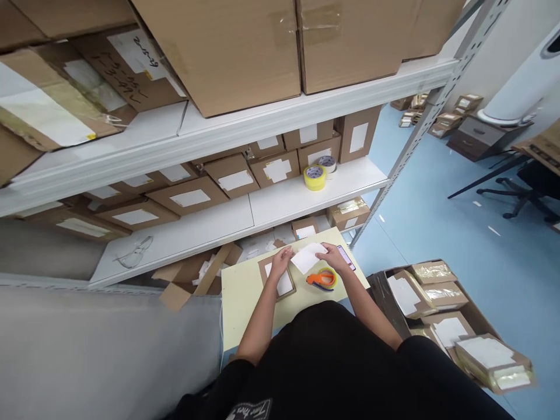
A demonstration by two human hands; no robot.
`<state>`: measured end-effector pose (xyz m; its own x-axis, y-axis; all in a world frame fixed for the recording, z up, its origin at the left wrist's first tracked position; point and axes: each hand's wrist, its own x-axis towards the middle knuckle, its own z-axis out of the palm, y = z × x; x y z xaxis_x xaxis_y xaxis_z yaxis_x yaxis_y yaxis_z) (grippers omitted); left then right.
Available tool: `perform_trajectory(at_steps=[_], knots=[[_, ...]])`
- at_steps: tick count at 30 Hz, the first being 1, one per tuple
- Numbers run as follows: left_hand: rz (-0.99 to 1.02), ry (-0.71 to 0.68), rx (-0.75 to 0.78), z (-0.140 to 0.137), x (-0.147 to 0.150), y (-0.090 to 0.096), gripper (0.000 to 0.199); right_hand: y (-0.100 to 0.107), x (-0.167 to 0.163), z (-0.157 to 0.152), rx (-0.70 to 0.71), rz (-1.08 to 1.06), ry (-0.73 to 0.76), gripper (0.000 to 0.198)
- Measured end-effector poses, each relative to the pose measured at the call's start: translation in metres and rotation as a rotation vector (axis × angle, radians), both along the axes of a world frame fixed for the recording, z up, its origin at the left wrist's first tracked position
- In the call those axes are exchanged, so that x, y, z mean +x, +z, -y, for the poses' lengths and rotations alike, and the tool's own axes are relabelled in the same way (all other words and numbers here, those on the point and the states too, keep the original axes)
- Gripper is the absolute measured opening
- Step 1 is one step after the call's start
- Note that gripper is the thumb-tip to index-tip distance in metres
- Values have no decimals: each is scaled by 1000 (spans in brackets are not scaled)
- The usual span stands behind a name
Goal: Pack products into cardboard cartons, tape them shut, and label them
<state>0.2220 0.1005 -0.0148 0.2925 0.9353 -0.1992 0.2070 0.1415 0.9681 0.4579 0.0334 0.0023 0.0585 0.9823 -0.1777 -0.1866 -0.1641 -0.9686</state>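
Observation:
My right hand (331,257) pinches the right edge of a white sheet of paper (307,258), held tilted over a pale yellow tabletop (238,297). Just left of the sheet, my left hand (281,262) has its fingers drawn together; whatever they grip is too small to make out. Under the left hand and forearm lies a flat cardboard box (292,291) with a white label (284,284) on it, partly covered. An orange tape dispenser (314,279) with a yellow roll rests below the paper. Beyond the right wrist is a phone (346,258) with its screen lit.
Metal shelving (280,207) filled with labelled cardboard boxes stands ahead, its upper shelf jutting above the table. Two tape rolls (315,178) sit on the middle shelf. An open carton (214,274) is left of the table; a large box of taped parcels (440,294) stands right.

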Motion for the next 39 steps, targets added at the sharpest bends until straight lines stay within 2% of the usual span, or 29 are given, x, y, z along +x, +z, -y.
perform_trajectory(at_steps=[4, 6, 8, 10, 12, 15, 19, 23, 39], knots=[[-36, -198, -57, 33, -35, 21, 54, 14, -25, -7, 32, 113, 186, 11], [-39, -190, -89, 50, -42, 28, 48, 21, -45, -11, 69, 80, 220, 14], [41, -33, -118, 64, -45, 33, 49, 26, -65, -10, 81, 15, 148, 21], [157, 210, -114, 72, -48, 40, 54, 30, -81, -5, 66, -33, 83, 27], [235, 425, -81, 77, -53, 49, 56, 34, -93, 4, 39, -47, 106, 28], [267, 549, -35, 80, -59, 64, 56, 38, -103, 17, 21, -69, 166, 27], [289, 540, -6, 85, -59, 82, 55, 45, -110, 25, 54, -76, 196, 26], [275, 531, 0, 90, -54, 90, 53, 49, -108, 27, 70, -99, 166, 26], [267, 492, 15, 86, -45, 91, 53, 55, -100, 32, 55, -116, 131, 25]])
